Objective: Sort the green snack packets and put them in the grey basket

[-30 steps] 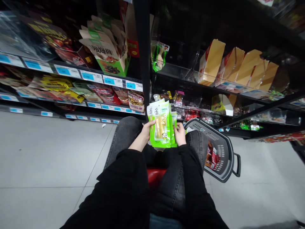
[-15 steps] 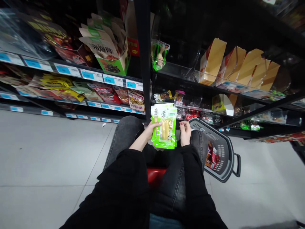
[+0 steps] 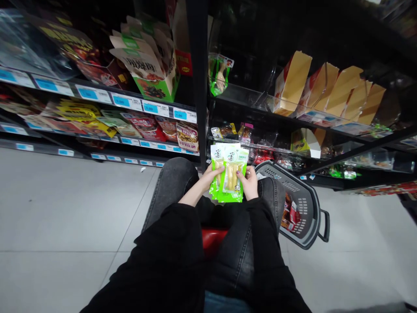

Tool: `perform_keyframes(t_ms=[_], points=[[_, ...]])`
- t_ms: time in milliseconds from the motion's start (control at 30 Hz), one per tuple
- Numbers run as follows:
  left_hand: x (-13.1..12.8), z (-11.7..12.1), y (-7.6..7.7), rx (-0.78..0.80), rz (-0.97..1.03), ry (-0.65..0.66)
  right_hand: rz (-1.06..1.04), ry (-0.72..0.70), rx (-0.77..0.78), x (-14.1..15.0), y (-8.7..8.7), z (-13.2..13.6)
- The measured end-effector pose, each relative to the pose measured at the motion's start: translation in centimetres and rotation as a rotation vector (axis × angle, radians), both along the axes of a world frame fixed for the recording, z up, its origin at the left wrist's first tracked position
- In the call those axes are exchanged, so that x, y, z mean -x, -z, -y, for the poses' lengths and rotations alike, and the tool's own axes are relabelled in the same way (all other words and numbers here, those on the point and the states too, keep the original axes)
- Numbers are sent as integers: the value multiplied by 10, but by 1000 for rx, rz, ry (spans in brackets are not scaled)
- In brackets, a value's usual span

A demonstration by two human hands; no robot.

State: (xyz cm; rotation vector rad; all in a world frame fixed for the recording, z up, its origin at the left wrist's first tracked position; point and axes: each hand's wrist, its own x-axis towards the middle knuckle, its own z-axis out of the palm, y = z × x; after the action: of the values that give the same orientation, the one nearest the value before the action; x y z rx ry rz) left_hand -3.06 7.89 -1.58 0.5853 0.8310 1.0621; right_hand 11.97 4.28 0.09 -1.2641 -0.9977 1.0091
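Between my knees I hold green and white snack packets (image 3: 232, 176), overlapping one another, with pale yellow sticks showing through a clear window. My left hand (image 3: 207, 179) grips them from the left, its thumb lying across the front. At the right edge my right hand (image 3: 249, 181) pinches the front packet, thumb on its face and fingers behind. How many packets are stacked is hard to make out. The fingers behind them are mostly hidden.
A grey shopping basket (image 3: 309, 195) with red packets (image 3: 291, 215) inside stands on the floor by my right knee. Shelves ahead carry opened cardboard boxes (image 3: 293, 82), a green-and-white box (image 3: 156, 84) and red snack bags (image 3: 143, 126). A dark upright post (image 3: 199, 65) divides them.
My right hand has moved left and taken hold of the front packet's right edge. The packets have shifted slightly right and fanned apart a little.
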Motion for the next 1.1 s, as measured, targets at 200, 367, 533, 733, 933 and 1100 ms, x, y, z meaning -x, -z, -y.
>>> perform_keyframes(t_ms=[200, 367, 533, 733, 933, 1100], points=[[2, -2, 4, 38, 7, -34, -64, 68, 4, -4, 1, -1], [3, -2, 0, 89, 8, -84, -176, 165, 25, -12, 1, -2], [7, -3, -6, 133, 102, -114, -300, 215, 47, -18, -2, -3], [19, -5, -12, 235, 191, -56, -410, 202, 86, -19, 0, -4], [28, -2, -18, 156, 263, -97, -428, 222, 81, -18, -1, -3], [33, 2, -29, 34, 364, -92, -431, 240, 76, -19, -1, -3]])
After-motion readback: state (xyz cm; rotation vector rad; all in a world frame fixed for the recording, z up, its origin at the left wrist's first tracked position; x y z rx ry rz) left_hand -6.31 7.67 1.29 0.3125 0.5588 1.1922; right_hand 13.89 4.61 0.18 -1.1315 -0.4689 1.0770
